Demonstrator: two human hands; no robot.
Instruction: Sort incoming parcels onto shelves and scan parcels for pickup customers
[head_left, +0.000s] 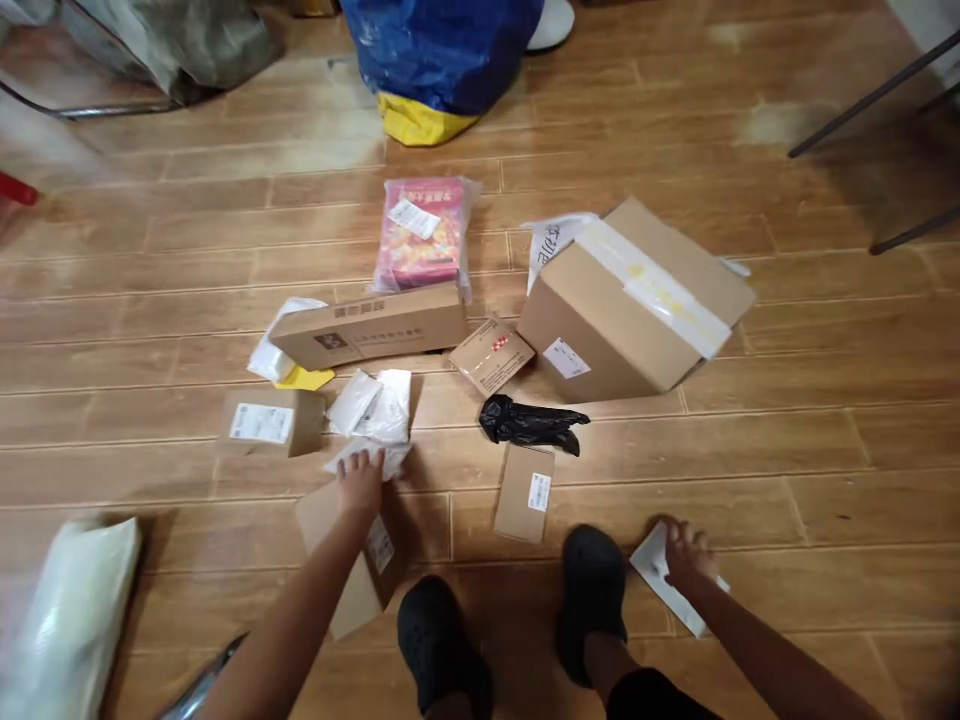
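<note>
My left hand (pixel 361 482) reaches over a brown cardboard box (pixel 346 605) with a white label. Its fingertips lie slightly apart at the edge of a crumpled white plastic packet (pixel 390 455); whether they grip it I cannot tell for sure. More white packets (pixel 389 405) lie just beyond. At the right, my right hand (pixel 688 555) rests over a flat white packet (pixel 667 585) on the floor, fingers spread and partly covering it. Between my hands are a small flat brown box (pixel 523 493) and a twisted black plastic bag (pixel 529 422).
Farther out lie a large taped carton (pixel 615 320), a long box (pixel 382 328), a small brown box (pixel 491 355), a labelled box (pixel 304 420) and a red plastic-wrapped package (pixel 422 235). A blue and yellow sack (pixel 442 50) stands behind. Black clogs (pixel 442 635) are on my feet.
</note>
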